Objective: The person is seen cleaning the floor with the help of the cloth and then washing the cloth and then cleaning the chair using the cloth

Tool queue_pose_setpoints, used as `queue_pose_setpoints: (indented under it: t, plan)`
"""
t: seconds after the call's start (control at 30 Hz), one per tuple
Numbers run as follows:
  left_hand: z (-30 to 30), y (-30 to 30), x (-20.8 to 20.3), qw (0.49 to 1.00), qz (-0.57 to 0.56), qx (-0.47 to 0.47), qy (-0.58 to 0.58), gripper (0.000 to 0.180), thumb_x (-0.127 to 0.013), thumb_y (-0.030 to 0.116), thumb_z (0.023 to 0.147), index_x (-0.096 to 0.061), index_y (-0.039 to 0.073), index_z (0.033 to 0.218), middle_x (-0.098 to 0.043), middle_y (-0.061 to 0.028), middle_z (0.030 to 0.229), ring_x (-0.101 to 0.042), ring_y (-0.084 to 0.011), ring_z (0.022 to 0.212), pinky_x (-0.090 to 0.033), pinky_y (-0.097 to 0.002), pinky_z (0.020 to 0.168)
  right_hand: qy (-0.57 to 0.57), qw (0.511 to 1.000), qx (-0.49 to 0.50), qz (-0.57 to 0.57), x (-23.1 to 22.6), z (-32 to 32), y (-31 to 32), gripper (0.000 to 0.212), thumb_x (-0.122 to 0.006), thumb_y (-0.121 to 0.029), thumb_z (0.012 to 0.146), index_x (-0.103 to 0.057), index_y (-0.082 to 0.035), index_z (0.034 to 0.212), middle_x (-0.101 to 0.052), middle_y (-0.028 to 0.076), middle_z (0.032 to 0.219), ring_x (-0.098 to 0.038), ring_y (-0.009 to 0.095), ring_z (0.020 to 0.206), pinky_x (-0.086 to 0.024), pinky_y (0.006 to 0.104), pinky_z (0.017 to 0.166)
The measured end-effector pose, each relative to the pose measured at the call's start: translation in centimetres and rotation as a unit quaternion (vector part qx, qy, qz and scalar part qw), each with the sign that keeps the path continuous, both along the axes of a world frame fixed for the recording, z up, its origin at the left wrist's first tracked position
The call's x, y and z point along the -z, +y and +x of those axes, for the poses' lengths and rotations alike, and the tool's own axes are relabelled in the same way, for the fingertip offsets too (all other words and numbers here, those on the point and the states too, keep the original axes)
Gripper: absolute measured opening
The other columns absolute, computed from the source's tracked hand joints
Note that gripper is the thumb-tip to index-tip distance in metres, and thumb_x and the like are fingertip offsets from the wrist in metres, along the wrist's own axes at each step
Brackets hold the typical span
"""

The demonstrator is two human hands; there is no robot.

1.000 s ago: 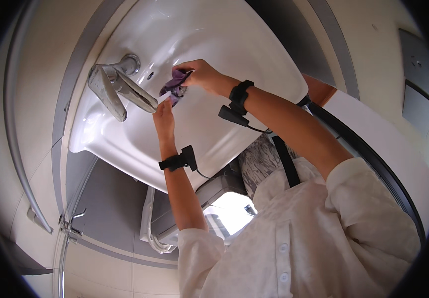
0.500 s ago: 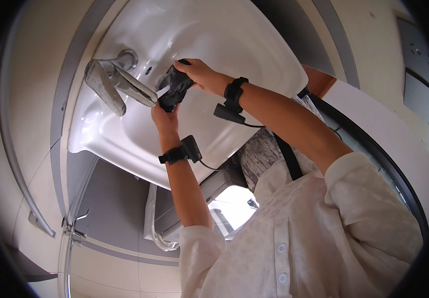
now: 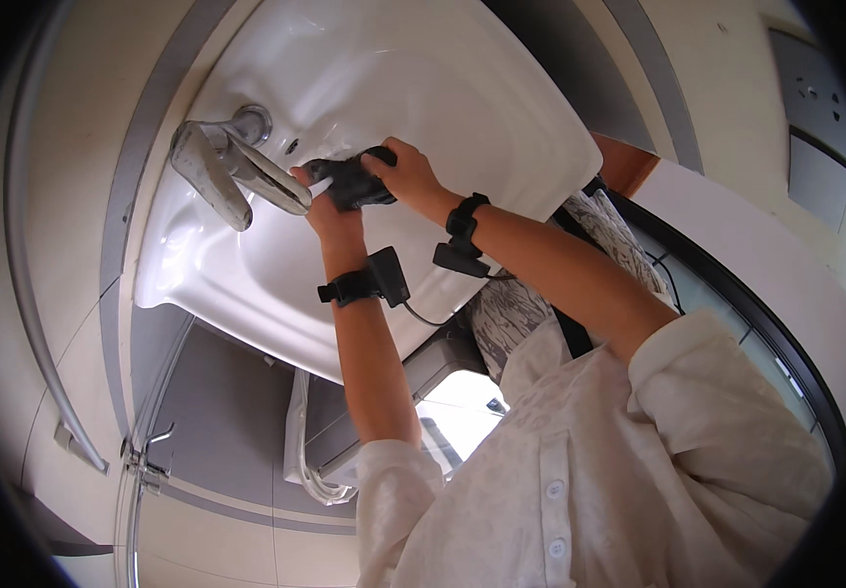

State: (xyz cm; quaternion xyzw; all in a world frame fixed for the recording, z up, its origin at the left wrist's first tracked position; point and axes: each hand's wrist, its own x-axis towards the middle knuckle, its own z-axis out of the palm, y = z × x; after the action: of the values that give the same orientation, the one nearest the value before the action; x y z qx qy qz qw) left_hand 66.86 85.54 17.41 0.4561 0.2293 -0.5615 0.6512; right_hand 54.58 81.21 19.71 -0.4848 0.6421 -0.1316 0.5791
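Over the white washbasin [image 3: 462,88], a wet black cloth [image 3: 354,184] is stretched between my two hands. My left hand [image 3: 337,225] grips its left end from below, with the thumb showing near the faucet spout. The other end is clasped by my right hand [image 3: 411,178], thumb on top. From the chrome lever faucet [image 3: 271,183], a short white stream of water [image 3: 321,184] runs onto the cloth. The fingers under the cloth are hidden. Each wrist carries a black strap with a small box and a cable.
The faucet stands at the basin's left rim, close beside my left hand. A metal grab rail [image 3: 26,255] curves along the left wall. Below the basin are a grey box-like fixture [image 3: 340,416] and a white pipe [image 3: 300,431]. At right is a wall socket panel [image 3: 815,98].
The cloth has turned from nearly upright to roughly level. My right hand has moved right and down, and my left hand has shifted slightly right, both still gripping it.
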Motion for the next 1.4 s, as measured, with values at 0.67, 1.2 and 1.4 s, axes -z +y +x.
queue_pose_setpoints:
  t: [0.67,1.2,1.4]
  plan:
    - [1.5,4.1,-0.6,0.997,-0.043,0.056,-0.038,0.064,-0.031,0.063,0.097,-0.047,0.01,0.127,-0.056,-0.0074,0.118,-0.057,-0.0238,0.107,-0.052,-0.0371,0.088,-0.101,0.947,-0.18,-0.246,-1.3,5.9,3.1,0.039,-0.062,-0.039,0.087,-0.069,-0.005,0.105,-0.064,0.02,0.105,-0.062,0.036,0.096,-0.048,0.0423,0.087]
    - [-1.0,0.9,-1.6,0.98,-0.063,0.184,-0.032,0.053,-0.045,0.052,0.098,-0.049,0.007,0.126,-0.056,-0.0035,0.118,-0.052,-0.0148,0.112,-0.043,-0.0332,0.093,-0.113,0.986,-0.07,0.096,1.8,4.6,-1.5,0.04,-0.049,-0.04,0.096,-0.053,-0.006,0.117,-0.064,0.017,0.099,-0.063,0.034,0.089,-0.051,0.0434,0.077]
    - [0.0,-0.2,-0.3,0.973,0.045,0.2,-0.107,0.037,-0.054,0.035,0.098,-0.053,0.004,0.12,-0.06,-0.0067,0.109,-0.062,-0.0165,0.097,-0.054,-0.0338,0.082,-0.099,0.974,-0.171,0.111,1.5,1.1,-1.4,0.058,-0.062,-0.039,0.09,-0.046,-0.006,0.134,-0.059,0.02,0.125,-0.06,0.032,0.111,-0.048,0.0379,0.093]
